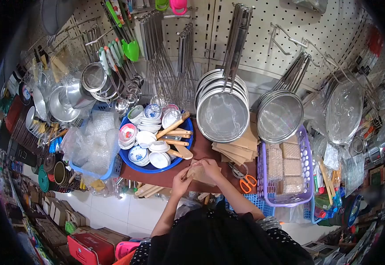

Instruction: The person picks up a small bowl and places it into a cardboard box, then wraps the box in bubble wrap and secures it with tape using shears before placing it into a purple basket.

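Note:
At the front edge of the brown tabletop, my left hand [182, 182] is closed with its fingers pinched on the left side of a small brown cardboard piece [205, 175]. My right hand [211, 168] grips the same piece from its upper right side, fingers bent over it. Part of the piece lies hidden under my fingers. Just beyond my hands sits a blue basin [146, 169] of small bowls and wooden-handled utensils. A stack of flat brown cardboard [239, 150] lies behind my right hand. Orange-handled scissors [247, 183] rest to its right.
A purple basket [285, 204] on the right holds several bubble-wrapped brown blocks. On the left, a light blue basket [113, 170] is full of bubble wrap [96, 143]. Large strainers [223, 117] and whisks [157, 70] hang from the pegboard [263, 22] ahead.

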The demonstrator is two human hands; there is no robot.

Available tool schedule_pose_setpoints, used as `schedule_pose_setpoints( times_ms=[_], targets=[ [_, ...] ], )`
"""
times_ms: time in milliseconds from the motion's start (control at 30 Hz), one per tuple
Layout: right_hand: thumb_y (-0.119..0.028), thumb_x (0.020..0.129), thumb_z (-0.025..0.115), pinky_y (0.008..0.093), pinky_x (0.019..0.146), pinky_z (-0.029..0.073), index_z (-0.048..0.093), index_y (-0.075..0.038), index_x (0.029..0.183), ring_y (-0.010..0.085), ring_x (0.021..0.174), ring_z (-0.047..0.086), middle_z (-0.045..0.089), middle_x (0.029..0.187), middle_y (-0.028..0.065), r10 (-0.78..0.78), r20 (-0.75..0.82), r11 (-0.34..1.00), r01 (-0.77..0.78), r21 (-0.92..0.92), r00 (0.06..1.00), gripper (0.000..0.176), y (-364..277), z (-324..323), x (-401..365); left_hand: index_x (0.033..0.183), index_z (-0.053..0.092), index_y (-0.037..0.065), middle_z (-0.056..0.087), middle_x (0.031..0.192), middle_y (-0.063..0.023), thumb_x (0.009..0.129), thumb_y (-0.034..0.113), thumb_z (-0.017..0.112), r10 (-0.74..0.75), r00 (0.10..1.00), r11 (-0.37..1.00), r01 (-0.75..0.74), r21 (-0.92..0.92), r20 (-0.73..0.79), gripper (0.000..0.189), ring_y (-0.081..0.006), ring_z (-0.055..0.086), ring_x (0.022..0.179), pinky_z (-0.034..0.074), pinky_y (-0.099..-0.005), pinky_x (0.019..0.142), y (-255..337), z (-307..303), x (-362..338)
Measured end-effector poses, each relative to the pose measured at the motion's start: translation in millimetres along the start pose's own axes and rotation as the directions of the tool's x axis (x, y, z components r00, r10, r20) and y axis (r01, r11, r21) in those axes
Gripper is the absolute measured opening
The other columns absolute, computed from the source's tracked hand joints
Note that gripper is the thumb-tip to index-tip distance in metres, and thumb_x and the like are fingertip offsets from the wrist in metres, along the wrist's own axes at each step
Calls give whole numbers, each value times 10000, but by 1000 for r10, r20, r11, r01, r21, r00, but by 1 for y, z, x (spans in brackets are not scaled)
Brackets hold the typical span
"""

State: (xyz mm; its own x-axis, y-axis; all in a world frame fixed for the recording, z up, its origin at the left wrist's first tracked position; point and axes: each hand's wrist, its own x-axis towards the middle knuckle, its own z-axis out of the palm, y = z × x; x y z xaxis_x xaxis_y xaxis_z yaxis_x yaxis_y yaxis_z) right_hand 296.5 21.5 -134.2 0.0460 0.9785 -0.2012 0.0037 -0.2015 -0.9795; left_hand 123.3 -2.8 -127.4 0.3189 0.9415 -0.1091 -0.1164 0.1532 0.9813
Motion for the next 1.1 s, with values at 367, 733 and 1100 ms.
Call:
schedule_pose_setpoints(
  times_ms=[367,733,1100],
  targets=[
    [-132,872,524,357,1052,328,731,-67,851,242,1252,430,562,1303,78,-143,-144,950,95,-297,979,218,-4,13,-14,1214,590,-51,584,1256,-141,977,166,330,-7,998,999,4,38,63,413,-216,477,1242,284,-307,1080,2,-21,5],
    [-234,839,587,382,1024,363,745,-83,933,279,1238,419,580,1258,101,-83,-89,950,52,-307,993,238,-7,10,-8,1205,599,-41,611,1215,-110,1016,225,335,-63,998,998,63,-7,27,419,-184,517,1157,323,-291,1040,18,-14,3],
    [-245,830,575,404,1041,332,739,-38,930,315,1214,427,587,1232,129,-159,-134,894,85,-441,978,282,-14,22,-15,1162,649,14,638,1136,-63,1011,306,437,-21,998,999,20,28,56,391,-139,542,1057,388,-267,943,9,-19,10]
  ],
)
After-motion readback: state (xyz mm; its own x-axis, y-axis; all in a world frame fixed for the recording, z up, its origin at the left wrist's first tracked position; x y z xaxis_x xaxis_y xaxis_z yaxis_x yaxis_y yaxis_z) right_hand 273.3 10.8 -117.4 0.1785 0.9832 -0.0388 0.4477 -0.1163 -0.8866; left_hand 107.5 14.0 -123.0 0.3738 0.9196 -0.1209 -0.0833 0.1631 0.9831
